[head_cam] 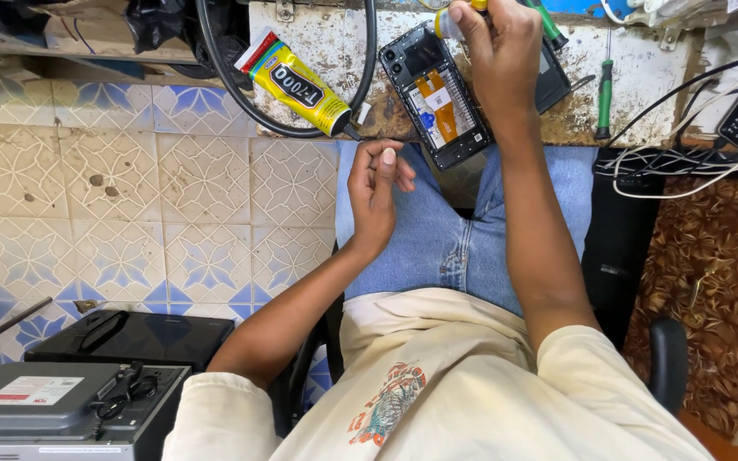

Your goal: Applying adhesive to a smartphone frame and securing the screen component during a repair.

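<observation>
Opened smartphone [440,96], back cover removed, lying flat and slightly tilted at the near edge of the worn bench, far centre; black frame, camera cluster at its far left corner, orange flex strip and blue tab exposed. Small pale bottle with yellow cap [448,19], just beyond its far end, partly hidden

Worn, stained workbench [642,77], opened phone [437,94], glue tube [296,83], apparently screwdrivers [606,98]

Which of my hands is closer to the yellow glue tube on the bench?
Left. Your left hand is empty above your lap, just below the tube's nozzle end. Your right hand is farther off, beyond the opened phone.
</observation>
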